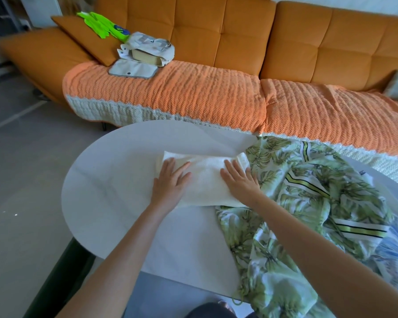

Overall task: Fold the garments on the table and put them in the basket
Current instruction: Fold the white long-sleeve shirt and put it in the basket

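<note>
A white knitted garment [205, 177] lies folded into a rectangle on the white oval table [115, 198]. My left hand [170, 182] rests flat on its left half, fingers spread. My right hand [239, 180] presses flat on its right half, fingers apart. Neither hand grips the cloth. A crumpled green leaf-print garment [303, 203] with striped trim covers the right side of the table, its edge tucked under the white garment's right corner. A fabric basket [147, 51] with an open flap sits on the sofa at the back left.
An orange sofa [239, 42] with a textured orange throw [182, 92] runs behind the table. A bright green item [99, 24] lies on a cushion by the basket. Grey floor [21, 180] lies to the left. A blue-patterned cloth [391, 251] shows at the right edge.
</note>
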Demonstrator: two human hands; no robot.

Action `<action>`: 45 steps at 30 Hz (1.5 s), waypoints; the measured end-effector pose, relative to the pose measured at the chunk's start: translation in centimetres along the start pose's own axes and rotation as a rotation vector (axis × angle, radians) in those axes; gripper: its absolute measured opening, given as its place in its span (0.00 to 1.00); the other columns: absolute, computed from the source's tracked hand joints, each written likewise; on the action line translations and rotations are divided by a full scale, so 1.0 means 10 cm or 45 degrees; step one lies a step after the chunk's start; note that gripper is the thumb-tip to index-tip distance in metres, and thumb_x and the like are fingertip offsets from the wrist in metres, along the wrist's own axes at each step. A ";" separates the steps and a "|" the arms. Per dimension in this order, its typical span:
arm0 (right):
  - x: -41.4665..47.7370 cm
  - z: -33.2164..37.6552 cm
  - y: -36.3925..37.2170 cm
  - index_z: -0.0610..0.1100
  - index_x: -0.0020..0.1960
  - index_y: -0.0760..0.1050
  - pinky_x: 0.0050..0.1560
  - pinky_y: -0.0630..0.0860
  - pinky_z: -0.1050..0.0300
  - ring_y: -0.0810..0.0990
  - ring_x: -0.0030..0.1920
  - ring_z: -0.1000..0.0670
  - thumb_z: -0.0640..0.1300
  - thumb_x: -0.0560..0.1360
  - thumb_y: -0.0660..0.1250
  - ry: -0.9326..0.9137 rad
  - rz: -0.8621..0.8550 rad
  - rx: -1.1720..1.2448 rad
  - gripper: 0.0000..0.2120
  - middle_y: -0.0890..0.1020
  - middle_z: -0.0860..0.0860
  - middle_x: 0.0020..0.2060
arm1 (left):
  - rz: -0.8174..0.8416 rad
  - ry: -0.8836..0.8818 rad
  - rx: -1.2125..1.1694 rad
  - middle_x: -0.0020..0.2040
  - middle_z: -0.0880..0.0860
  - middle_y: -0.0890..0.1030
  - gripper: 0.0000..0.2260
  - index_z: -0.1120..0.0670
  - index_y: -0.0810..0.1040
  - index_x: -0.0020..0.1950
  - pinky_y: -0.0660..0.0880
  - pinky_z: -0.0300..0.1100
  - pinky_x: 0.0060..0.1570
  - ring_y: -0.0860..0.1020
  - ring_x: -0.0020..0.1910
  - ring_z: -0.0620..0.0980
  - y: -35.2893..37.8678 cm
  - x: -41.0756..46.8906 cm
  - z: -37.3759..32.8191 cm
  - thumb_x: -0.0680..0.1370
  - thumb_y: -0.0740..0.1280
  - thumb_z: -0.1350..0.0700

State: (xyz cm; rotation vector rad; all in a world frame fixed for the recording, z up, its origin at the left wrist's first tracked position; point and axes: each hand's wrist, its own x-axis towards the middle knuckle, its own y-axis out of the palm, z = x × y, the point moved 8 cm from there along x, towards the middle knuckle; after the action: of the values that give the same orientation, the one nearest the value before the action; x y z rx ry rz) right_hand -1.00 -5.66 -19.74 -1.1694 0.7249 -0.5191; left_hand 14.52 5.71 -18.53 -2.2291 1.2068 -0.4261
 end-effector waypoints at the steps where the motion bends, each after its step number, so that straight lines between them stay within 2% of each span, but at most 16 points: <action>1: -0.01 -0.05 -0.08 0.56 0.76 0.44 0.73 0.45 0.37 0.39 0.75 0.41 0.52 0.80 0.45 0.063 -0.019 0.182 0.25 0.38 0.52 0.76 | -0.102 -0.047 -0.102 0.77 0.53 0.53 0.20 0.46 0.69 0.70 0.46 0.43 0.72 0.49 0.76 0.48 -0.10 -0.01 0.01 0.78 0.63 0.46; 3: -0.04 -0.30 -0.29 0.56 0.76 0.45 0.71 0.55 0.37 0.46 0.75 0.41 0.57 0.78 0.55 0.295 -0.160 0.526 0.30 0.44 0.50 0.76 | -0.272 -0.245 -0.285 0.74 0.56 0.56 0.28 0.52 0.69 0.70 0.55 0.38 0.67 0.56 0.73 0.52 -0.31 -0.01 0.15 0.72 0.68 0.47; 5: -0.08 -0.48 -0.43 0.50 0.75 0.53 0.65 0.67 0.39 0.60 0.69 0.40 0.58 0.74 0.64 0.414 -0.171 0.666 0.35 0.58 0.44 0.72 | -0.260 -0.483 -0.398 0.72 0.57 0.60 0.33 0.57 0.64 0.72 0.65 0.40 0.63 0.65 0.69 0.55 -0.41 -0.02 0.33 0.72 0.71 0.48; 7: -0.12 -0.50 -0.41 0.39 0.61 0.69 0.56 0.74 0.50 0.76 0.50 0.47 0.59 0.73 0.66 0.444 0.021 0.659 0.26 0.77 0.43 0.53 | -0.131 -0.625 -0.427 0.69 0.58 0.67 0.35 0.62 0.62 0.71 0.72 0.47 0.59 0.72 0.63 0.58 -0.38 -0.03 0.43 0.72 0.72 0.48; 9: -0.18 -0.49 -0.37 0.40 0.41 0.69 0.41 0.74 0.61 0.73 0.28 0.54 0.61 0.74 0.64 0.525 0.150 0.566 0.23 0.76 0.50 0.29 | -0.075 -0.696 -0.559 0.62 0.58 0.74 0.32 0.64 0.66 0.66 0.78 0.49 0.45 0.77 0.55 0.57 -0.34 -0.04 0.45 0.71 0.73 0.48; 10: -0.19 -0.47 -0.37 0.39 0.42 0.70 0.34 0.71 0.63 0.70 0.26 0.55 0.61 0.74 0.64 0.554 0.160 0.540 0.23 0.73 0.51 0.28 | -0.063 -0.714 -0.628 0.58 0.58 0.77 0.28 0.64 0.69 0.63 0.77 0.46 0.38 0.78 0.50 0.56 -0.32 -0.06 0.44 0.71 0.74 0.49; 13: -0.19 -0.43 -0.37 0.35 0.62 0.70 0.30 0.68 0.63 0.72 0.32 0.53 0.60 0.74 0.65 0.589 0.127 0.571 0.30 0.73 0.50 0.34 | -0.021 -0.756 -0.792 0.50 0.58 0.80 0.22 0.65 0.74 0.58 0.75 0.42 0.32 0.78 0.43 0.55 -0.27 -0.10 0.41 0.71 0.74 0.53; 15: -0.17 -0.39 -0.35 0.35 0.64 0.69 0.40 0.74 0.60 0.76 0.40 0.50 0.59 0.72 0.67 0.569 0.115 0.658 0.32 0.77 0.48 0.43 | -0.007 -0.747 -0.843 0.46 0.57 0.80 0.18 0.63 0.75 0.56 0.76 0.39 0.28 0.79 0.40 0.53 -0.29 -0.14 0.41 0.72 0.73 0.55; 18: -0.14 -0.23 -0.38 0.38 0.66 0.66 0.55 0.74 0.51 0.75 0.52 0.45 0.53 0.72 0.70 0.450 0.060 0.789 0.30 0.76 0.46 0.55 | -0.020 -0.668 -0.901 0.52 0.58 0.82 0.18 0.61 0.77 0.59 0.78 0.43 0.41 0.81 0.46 0.55 -0.35 -0.20 0.52 0.72 0.72 0.55; 21: -0.12 0.02 -0.38 0.45 0.68 0.63 0.57 0.74 0.46 0.75 0.55 0.43 0.50 0.72 0.71 0.349 0.062 0.858 0.29 0.73 0.43 0.60 | -0.066 -0.630 -0.907 0.54 0.57 0.81 0.18 0.55 0.76 0.61 0.78 0.52 0.49 0.81 0.50 0.56 -0.51 -0.36 0.65 0.72 0.72 0.55; 23: -0.11 0.21 -0.35 0.48 0.68 0.62 0.54 0.75 0.47 0.75 0.56 0.41 0.51 0.72 0.71 0.300 0.084 0.855 0.29 0.72 0.43 0.62 | -0.094 -0.625 -0.902 0.55 0.56 0.80 0.19 0.55 0.74 0.62 0.78 0.51 0.48 0.80 0.51 0.57 -0.64 -0.49 0.75 0.73 0.72 0.55; 25: -0.09 0.42 -0.30 0.49 0.67 0.63 0.49 0.77 0.47 0.76 0.55 0.41 0.52 0.71 0.71 0.253 0.109 0.828 0.28 0.72 0.43 0.62 | -0.127 -0.624 -0.889 0.56 0.55 0.79 0.20 0.55 0.72 0.64 0.77 0.48 0.48 0.78 0.53 0.56 -0.79 -0.67 0.85 0.73 0.71 0.54; 28: -0.06 0.79 -0.20 0.49 0.66 0.65 0.55 0.76 0.44 0.76 0.55 0.41 0.50 0.71 0.71 0.173 0.163 0.817 0.27 0.73 0.43 0.61 | -0.170 -0.651 -0.872 0.58 0.55 0.79 0.22 0.54 0.71 0.65 0.77 0.48 0.48 0.78 0.54 0.55 -1.01 -0.97 1.05 0.73 0.72 0.52; 32: -0.03 1.28 -0.13 0.46 0.66 0.67 0.55 0.73 0.50 0.75 0.57 0.42 0.46 0.72 0.71 0.090 0.167 0.755 0.25 0.74 0.44 0.61 | -0.211 -0.692 -0.986 0.56 0.54 0.79 0.20 0.55 0.70 0.64 0.77 0.41 0.30 0.79 0.48 0.49 -1.22 -1.36 1.22 0.74 0.70 0.55; 35: -0.05 1.63 -0.05 0.46 0.64 0.67 0.54 0.73 0.50 0.76 0.55 0.42 0.43 0.71 0.71 0.022 0.149 0.746 0.24 0.75 0.42 0.59 | -0.306 -0.682 -0.988 0.50 0.50 0.80 0.15 0.53 0.70 0.60 0.75 0.38 0.25 0.78 0.44 0.45 -1.42 -1.63 1.31 0.76 0.69 0.56; 45: -0.32 3.17 0.16 0.53 0.68 0.57 0.36 0.71 0.54 0.72 0.34 0.47 0.36 0.75 0.61 -0.424 0.054 0.417 0.26 0.72 0.46 0.43 | -0.516 -0.810 -1.148 0.56 0.55 0.80 0.15 0.52 0.71 0.62 0.80 0.49 0.42 0.80 0.52 0.54 -1.77 -2.67 1.98 0.76 0.68 0.57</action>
State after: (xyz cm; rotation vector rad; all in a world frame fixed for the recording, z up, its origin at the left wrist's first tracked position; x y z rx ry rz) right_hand 20.39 17.19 -13.74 -0.9015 0.3603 -0.3775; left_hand 21.98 42.24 -23.66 -3.0005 0.6311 0.8086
